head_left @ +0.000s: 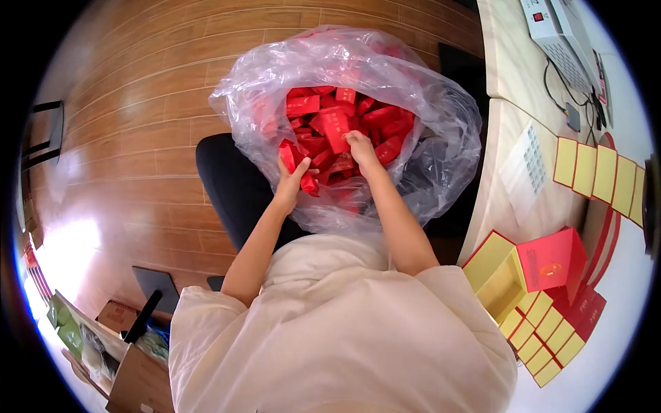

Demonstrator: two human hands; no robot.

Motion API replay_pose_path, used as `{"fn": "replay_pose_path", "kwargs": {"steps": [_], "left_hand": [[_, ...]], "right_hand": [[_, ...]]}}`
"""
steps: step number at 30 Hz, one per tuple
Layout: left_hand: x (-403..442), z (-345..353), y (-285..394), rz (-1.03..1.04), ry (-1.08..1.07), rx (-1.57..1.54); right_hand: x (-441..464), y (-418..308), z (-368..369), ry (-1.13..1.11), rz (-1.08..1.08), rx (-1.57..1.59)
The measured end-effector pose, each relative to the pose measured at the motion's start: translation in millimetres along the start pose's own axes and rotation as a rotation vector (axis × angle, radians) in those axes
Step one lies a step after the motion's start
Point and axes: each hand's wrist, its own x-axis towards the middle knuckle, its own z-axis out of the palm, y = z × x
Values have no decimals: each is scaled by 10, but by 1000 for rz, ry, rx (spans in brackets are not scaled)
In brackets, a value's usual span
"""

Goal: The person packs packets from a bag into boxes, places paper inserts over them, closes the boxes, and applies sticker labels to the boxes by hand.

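Observation:
A large clear plastic bag (255, 76) stands open in front of me, filled with small red packets (392, 120). Inside its mouth, my left hand (295, 180) is wrapped round red packets (292, 155) at the near left of the pile. My right hand (362, 150) pinches the edge of one flat red packet (336, 131) with pale printing, held over the others. Other packets lie heaped loosely beneath both hands. How many the left hand holds, I cannot tell.
On the table (475, 227) at right are a sheet of stickers (529, 165), an open red and yellow box (499, 275), stacked small boxes (544, 330) and a white machine (561, 41). A black chair (227, 186) is under the bag. Cardboard boxes (141, 378) stand lower left.

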Motion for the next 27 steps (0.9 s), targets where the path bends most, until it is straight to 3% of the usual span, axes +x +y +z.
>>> {"fn": "replay_pose_path", "kwargs": {"steps": [2,3,4,6,9,10,12,13,14,16,20,24,26,27], "left_hand": [[4,46,42,-4,18,-51],[14,33,64,-29,-13,-35],[43,20,30,-31,-15,-40],[82,-16,-56,80,6,54],[42,-11,-21,105,-9,161],[43,-25,-34,103,-7,161],[51,-32,-51,250,15,299],[48,-42,-55,250,15,298],[9,-10,0,172,8,181],[-19,38,46,94,0,62],[-10,44,76,114,68,-12],[-2,17,74,115,68,-83],[52,-64,49,90,69,-115],[61,-77,58,65,73,-144]], "right_hand": [[-195,-220,-224,-557,435,794],[-261,-243,-293,-688,435,795],[-324,-275,-342,-823,433,793],[-501,-446,-286,-833,504,468],[-574,-414,-42,-982,305,-8],[-554,-334,20,-985,306,-8],[-506,-248,106,-714,-139,-517],[-447,-220,162,-612,5,-574],[-458,-263,173,-612,5,-575],[-473,-351,172,-206,-142,-787],[-264,-80,314,-491,-88,-929],[-276,-152,169,-305,-46,-728],[-313,-327,-26,-197,-219,-353],[-379,-486,-163,-227,-144,-215]]}}
